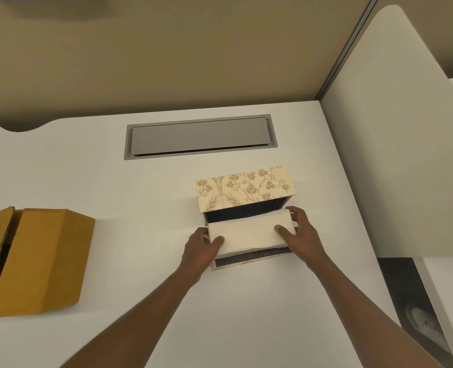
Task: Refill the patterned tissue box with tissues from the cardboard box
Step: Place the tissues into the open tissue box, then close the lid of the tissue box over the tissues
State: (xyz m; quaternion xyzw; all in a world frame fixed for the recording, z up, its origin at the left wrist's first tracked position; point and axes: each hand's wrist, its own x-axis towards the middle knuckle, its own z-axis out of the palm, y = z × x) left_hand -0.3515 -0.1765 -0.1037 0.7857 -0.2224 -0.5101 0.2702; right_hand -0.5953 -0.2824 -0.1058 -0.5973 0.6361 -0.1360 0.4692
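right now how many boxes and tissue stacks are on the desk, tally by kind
cardboard box: 1
patterned tissue box, lid open: 1
tissue stack, held by left hand and right hand over the open box: 1
total: 3

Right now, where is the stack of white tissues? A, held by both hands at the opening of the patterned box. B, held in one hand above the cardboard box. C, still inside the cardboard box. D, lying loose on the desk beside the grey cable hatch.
A: the left hand and right hand grip the ends of the tissue stack at the dark open interior of the patterned tissue box.
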